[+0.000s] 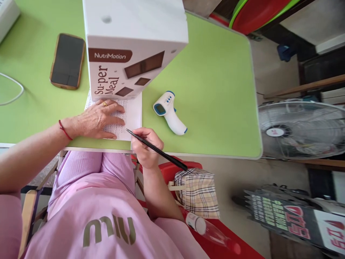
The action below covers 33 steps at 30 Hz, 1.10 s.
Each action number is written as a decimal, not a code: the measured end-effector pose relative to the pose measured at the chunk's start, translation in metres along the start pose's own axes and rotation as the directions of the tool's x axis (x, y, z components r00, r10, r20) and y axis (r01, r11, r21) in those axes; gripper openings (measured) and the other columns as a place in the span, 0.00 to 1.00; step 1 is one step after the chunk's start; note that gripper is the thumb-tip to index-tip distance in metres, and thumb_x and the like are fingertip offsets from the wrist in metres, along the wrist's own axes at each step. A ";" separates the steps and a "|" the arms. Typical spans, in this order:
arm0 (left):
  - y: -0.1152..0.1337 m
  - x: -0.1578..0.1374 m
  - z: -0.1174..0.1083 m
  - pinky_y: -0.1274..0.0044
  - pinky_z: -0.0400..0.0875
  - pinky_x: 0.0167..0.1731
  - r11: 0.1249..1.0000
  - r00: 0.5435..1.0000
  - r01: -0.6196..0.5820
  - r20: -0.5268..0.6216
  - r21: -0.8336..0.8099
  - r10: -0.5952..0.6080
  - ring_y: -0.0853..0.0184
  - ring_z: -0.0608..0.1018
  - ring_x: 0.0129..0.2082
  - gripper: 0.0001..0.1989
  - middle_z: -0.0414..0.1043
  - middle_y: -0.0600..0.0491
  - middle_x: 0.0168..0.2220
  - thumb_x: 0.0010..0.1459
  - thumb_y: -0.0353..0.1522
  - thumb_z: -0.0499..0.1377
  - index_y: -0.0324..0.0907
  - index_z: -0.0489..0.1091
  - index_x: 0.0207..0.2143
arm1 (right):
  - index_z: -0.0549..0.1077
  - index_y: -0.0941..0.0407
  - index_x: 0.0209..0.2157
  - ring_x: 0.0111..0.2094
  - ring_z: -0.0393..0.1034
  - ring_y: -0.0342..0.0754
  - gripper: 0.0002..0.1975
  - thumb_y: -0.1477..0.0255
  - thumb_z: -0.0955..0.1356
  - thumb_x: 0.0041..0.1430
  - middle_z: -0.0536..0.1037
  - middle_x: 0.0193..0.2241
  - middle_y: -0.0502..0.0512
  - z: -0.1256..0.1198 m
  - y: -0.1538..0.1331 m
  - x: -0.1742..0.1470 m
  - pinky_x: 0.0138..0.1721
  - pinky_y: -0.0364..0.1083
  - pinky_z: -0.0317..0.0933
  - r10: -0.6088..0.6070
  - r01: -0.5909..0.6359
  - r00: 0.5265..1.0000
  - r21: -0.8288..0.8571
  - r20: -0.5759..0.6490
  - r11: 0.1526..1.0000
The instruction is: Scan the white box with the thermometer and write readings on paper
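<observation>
My left hand [100, 118] lies flat with fingers spread on a sheet of paper [136, 115] covered in rows of small writing. A gold ring and a red string bracelet show on that hand and wrist. In my right hand [147, 146] is a long black pen [161, 154], gripped near its thin tip. The tip points left, at the paper's lower right part; whether it touches cannot be made out. A tall white box [114, 77] printed "NutriMotion Su-per Meal" stands just beyond my left hand, over the paper's far edge.
On the green table [215, 93] a white and blue infrared thermometer [170, 113] lies right of the paper. A phone [68, 61] lies left of the box, near a white cable [20, 91]. A plaid bag [198, 192], a plastic bottle [212, 232] and a fan [299, 129] are to the right.
</observation>
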<state>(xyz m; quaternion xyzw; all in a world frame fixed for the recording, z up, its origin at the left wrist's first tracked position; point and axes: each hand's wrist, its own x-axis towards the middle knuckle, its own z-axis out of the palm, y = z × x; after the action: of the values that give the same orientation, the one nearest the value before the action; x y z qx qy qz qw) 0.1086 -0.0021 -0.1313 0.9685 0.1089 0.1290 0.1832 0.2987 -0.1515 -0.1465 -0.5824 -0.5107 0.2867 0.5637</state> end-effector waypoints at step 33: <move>0.005 0.002 -0.005 0.61 0.61 0.59 0.999 1.000 0.030 0.009 -0.040 -0.030 0.50 0.70 0.60 0.20 0.69 0.42 0.61 0.64 0.46 0.63 0.47 0.77 0.53 | 0.67 0.51 0.28 0.19 0.62 0.42 0.05 0.70 0.66 0.58 0.70 0.18 0.44 0.012 -0.006 0.001 0.25 0.43 0.61 -0.132 0.144 0.990 -0.401 0.057 0.905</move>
<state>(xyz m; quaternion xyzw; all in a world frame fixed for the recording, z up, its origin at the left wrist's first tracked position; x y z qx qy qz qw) 0.1100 -0.0040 -0.1241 0.9634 0.1201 0.1242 0.2049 0.2868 -0.1469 -0.1432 -0.6445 -0.6068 0.1431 0.4427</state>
